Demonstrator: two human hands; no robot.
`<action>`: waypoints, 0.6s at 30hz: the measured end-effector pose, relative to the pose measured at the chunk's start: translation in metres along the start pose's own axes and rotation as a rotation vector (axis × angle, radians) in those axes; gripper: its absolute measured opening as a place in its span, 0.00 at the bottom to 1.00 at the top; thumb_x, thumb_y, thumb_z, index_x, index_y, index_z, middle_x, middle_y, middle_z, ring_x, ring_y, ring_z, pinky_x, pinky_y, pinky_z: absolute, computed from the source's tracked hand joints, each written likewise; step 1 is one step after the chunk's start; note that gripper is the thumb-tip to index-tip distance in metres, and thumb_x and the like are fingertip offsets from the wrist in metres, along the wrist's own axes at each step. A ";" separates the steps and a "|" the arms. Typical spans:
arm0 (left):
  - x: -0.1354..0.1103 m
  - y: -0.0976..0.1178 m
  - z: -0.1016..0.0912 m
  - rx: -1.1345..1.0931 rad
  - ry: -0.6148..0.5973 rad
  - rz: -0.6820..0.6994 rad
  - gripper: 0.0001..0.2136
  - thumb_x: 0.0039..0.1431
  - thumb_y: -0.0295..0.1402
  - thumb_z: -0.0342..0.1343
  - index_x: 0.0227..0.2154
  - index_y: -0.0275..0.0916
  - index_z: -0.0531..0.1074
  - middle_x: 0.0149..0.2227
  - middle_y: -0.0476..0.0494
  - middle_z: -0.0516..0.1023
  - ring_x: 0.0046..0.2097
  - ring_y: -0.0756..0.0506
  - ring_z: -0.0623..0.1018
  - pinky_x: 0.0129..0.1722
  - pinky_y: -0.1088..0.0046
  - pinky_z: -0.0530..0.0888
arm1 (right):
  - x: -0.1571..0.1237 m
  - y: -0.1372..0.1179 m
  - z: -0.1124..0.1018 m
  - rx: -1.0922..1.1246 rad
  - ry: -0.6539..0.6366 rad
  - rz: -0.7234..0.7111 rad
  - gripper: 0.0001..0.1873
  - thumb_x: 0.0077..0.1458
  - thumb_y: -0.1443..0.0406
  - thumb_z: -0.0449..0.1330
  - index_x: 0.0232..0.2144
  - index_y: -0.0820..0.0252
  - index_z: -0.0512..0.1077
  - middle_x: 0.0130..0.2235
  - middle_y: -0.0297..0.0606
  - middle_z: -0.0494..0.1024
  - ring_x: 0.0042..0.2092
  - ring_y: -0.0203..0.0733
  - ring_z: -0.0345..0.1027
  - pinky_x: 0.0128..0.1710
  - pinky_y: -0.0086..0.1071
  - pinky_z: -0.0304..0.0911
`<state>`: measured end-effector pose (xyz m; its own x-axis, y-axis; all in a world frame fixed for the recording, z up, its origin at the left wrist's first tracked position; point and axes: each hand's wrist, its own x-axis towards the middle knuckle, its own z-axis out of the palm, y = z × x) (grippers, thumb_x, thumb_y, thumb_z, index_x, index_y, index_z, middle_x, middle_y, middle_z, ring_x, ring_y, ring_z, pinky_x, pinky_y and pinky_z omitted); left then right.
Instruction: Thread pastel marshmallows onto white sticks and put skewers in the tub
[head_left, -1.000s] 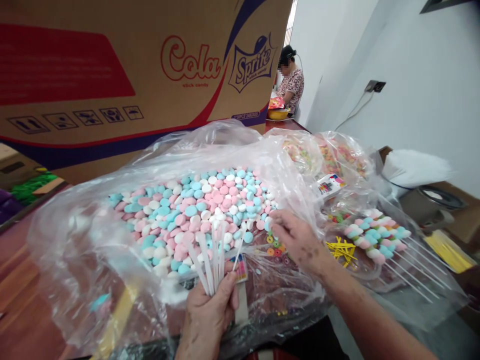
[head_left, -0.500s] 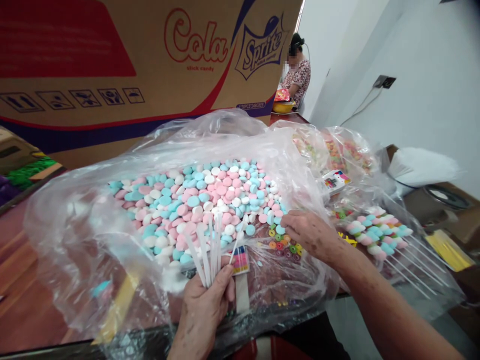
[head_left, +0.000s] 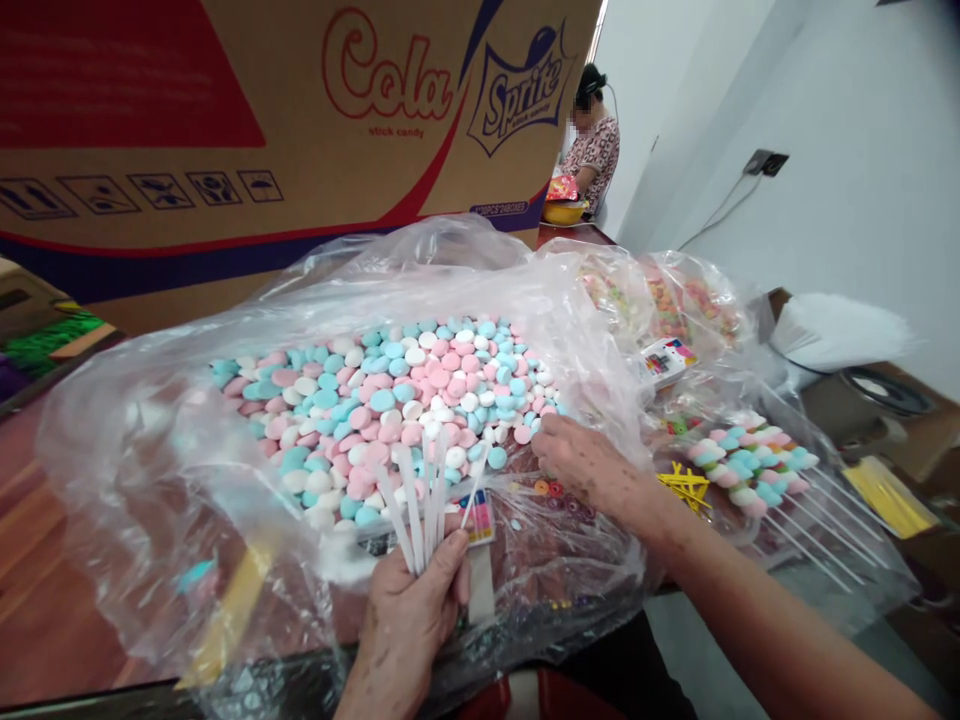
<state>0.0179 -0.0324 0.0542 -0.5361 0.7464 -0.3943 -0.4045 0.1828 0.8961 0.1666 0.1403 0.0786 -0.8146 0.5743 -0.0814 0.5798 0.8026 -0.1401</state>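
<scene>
My left hand (head_left: 420, 610) is closed around several white sticks (head_left: 409, 505), which fan upward from the fist. My right hand (head_left: 581, 465) is at the right edge of the pile of pink, blue and white candies (head_left: 386, 400), its fingers curled down and together. Whatever its fingertips pinch, if anything, is hidden. Small coloured rings (head_left: 551, 489) lie beneath that hand, partly covered by it. Both the candies and the rings rest on a clear plastic sheet (head_left: 172, 440). A small colourful card (head_left: 477, 515) shows just behind my left hand.
A big cardboard box (head_left: 285, 120) stands behind the pile. To the right are finished candy sticks (head_left: 754, 460), yellow twist ties (head_left: 684, 486) and bagged rings (head_left: 664, 300). Another person (head_left: 596, 150) sits further back.
My right hand has moved slightly left, covering more of the coloured rings. Yellow ties beside the forearm show more fully. My left hand keeps holding the sticks in nearly the same place.
</scene>
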 end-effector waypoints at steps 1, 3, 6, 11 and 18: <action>0.000 0.001 0.000 0.001 0.001 -0.007 0.18 0.46 0.45 0.67 0.32 0.34 0.77 0.12 0.55 0.67 0.12 0.55 0.58 0.11 0.80 0.49 | -0.001 0.002 -0.002 0.063 0.006 -0.019 0.11 0.64 0.70 0.50 0.37 0.61 0.73 0.41 0.41 0.73 0.41 0.40 0.65 0.40 0.31 0.57; 0.000 0.004 0.001 -0.003 -0.003 -0.014 0.18 0.46 0.44 0.67 0.33 0.34 0.77 0.12 0.56 0.67 0.12 0.56 0.56 0.11 0.80 0.48 | -0.004 0.004 -0.007 0.194 -0.016 -0.068 0.12 0.65 0.68 0.49 0.35 0.61 0.72 0.37 0.39 0.73 0.39 0.38 0.66 0.40 0.30 0.58; 0.000 0.008 0.002 -0.019 -0.004 -0.022 0.18 0.45 0.43 0.67 0.33 0.34 0.77 0.12 0.56 0.67 0.12 0.56 0.56 0.11 0.80 0.50 | -0.008 0.005 -0.017 0.273 -0.075 -0.068 0.13 0.65 0.69 0.49 0.33 0.61 0.72 0.34 0.37 0.73 0.36 0.38 0.66 0.39 0.30 0.58; 0.001 0.008 0.002 -0.010 -0.011 -0.020 0.16 0.48 0.42 0.67 0.34 0.34 0.76 0.13 0.56 0.67 0.12 0.57 0.56 0.12 0.81 0.51 | -0.005 0.010 -0.023 0.126 -0.088 -0.014 0.12 0.63 0.71 0.51 0.33 0.62 0.74 0.35 0.40 0.75 0.37 0.40 0.68 0.38 0.30 0.57; 0.001 0.005 0.001 -0.007 -0.007 -0.012 0.18 0.46 0.43 0.68 0.33 0.34 0.76 0.13 0.56 0.67 0.12 0.57 0.56 0.11 0.80 0.49 | -0.010 0.006 -0.001 -0.055 -0.134 -0.106 0.08 0.60 0.71 0.55 0.35 0.61 0.74 0.39 0.42 0.76 0.41 0.44 0.67 0.38 0.32 0.57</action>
<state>0.0165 -0.0299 0.0581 -0.5255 0.7489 -0.4038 -0.4165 0.1874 0.8896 0.1778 0.1398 0.0800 -0.8636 0.4626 -0.2003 0.4878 0.8672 -0.1004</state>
